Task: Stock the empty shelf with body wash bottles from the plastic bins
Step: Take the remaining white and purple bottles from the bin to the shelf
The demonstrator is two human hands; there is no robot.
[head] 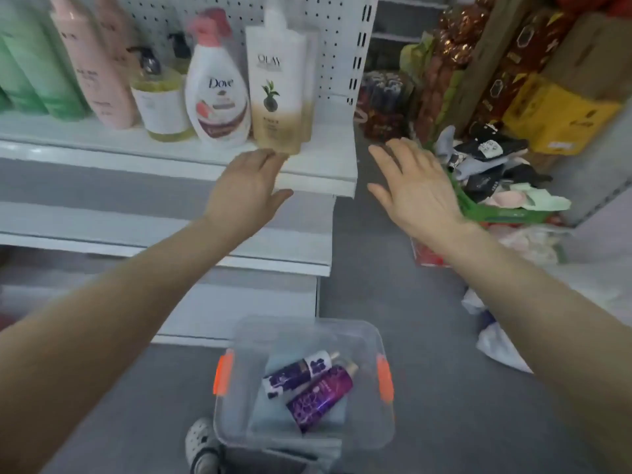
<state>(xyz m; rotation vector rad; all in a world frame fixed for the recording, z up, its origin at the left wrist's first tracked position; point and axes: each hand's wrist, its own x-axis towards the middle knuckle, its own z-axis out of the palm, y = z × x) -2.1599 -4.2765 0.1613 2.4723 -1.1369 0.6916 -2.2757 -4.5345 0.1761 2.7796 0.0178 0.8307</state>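
Note:
A white shelf (321, 159) holds a row of upright bottles: green ones (37, 73), a pink one (95, 70), a yellow pump bottle (160, 97), a white Dove bottle (219, 94) and a white-and-gold Olay bottle (278, 90) at the right end. My left hand (246, 189) is open just below the Olay bottle, fingertips near its base at the shelf's front edge. My right hand (413, 189) hovers open and empty to the right of the shelf end. On the floor below, a clear plastic bin (362, 436) with orange latches holds two purple bottles (307, 388).
Lower white shelves (164, 241) run under the stocked one. To the right, a green basket (496, 213) of socks, cardboard boxes (561, 118) and stacked goods crowd the aisle. White bags (499, 343) lie on the grey floor. A shoe (201, 443) shows beside the bin.

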